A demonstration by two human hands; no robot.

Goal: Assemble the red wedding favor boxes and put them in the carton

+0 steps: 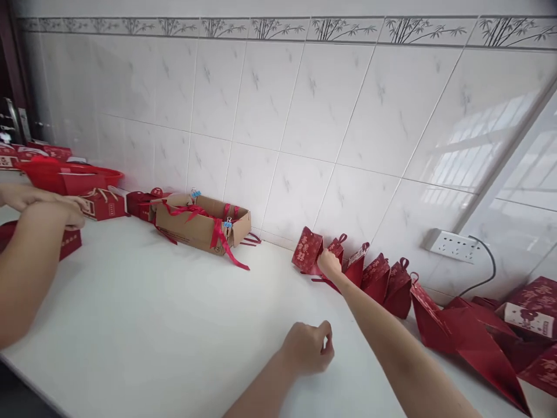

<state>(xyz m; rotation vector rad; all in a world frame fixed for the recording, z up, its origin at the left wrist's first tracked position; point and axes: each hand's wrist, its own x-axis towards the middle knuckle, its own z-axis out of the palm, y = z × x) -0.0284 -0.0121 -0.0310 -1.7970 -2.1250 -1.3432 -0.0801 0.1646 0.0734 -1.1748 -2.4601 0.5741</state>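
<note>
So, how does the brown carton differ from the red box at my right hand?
The carton is brown; the box, red with pale printing. The carton is longer, the box shorter. Blue clips sit on the carton; none shows on the box. Both are near the tiled wall.

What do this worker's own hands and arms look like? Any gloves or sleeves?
The left hand and right hand are bare, with no gloves. No sleeve, watch or bracelet shows on either forearm; small details are blurred.
</note>
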